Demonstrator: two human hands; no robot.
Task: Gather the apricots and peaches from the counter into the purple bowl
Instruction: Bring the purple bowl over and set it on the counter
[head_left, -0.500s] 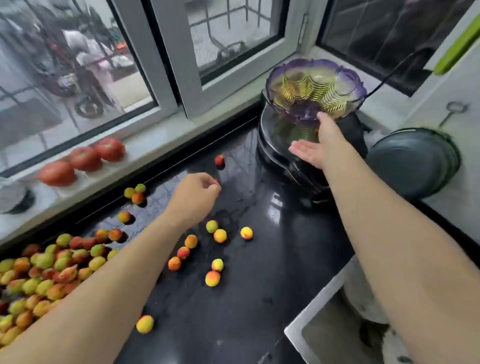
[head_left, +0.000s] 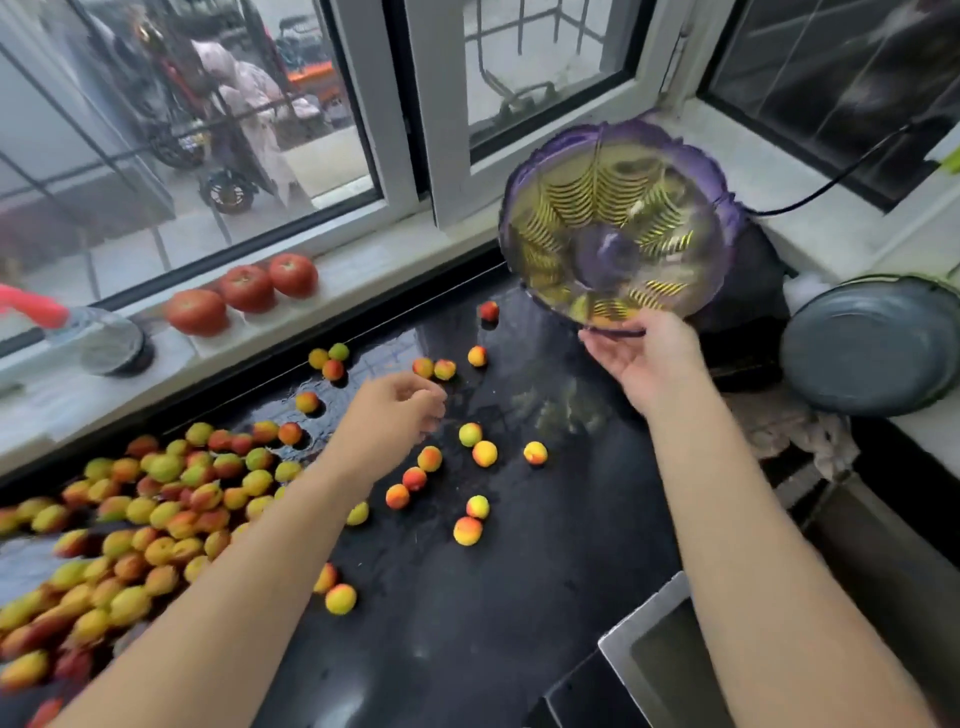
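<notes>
The purple bowl (head_left: 618, 223), translucent with yellow ribbing, is tilted with its inside facing me at the back right. My right hand (head_left: 644, 358) grips its near rim from below. Nothing lies inside the bowl. Small yellow-red apricots and peaches lie in a large pile (head_left: 156, 499) at the left of the black counter (head_left: 467, 649), and several loose ones (head_left: 484, 453) are scattered across the middle. My left hand (head_left: 395, 410) hovers over the counter with loosely curled fingers. No fruit shows in it. Two fruits (head_left: 434, 369) lie just beyond its fingertips.
Three tomatoes (head_left: 247, 287) sit on the white windowsill. A black appliance (head_left: 753, 280) stands behind the bowl, with a dark round pan (head_left: 872, 343) to its right. A steel sink (head_left: 654, 654) opens at the lower right. A cloth (head_left: 810, 436) lies near the pan.
My right hand has taken hold of the bowl's near rim and tipped it up off the black appliance toward me. My left hand stays over the scattered fruit.
</notes>
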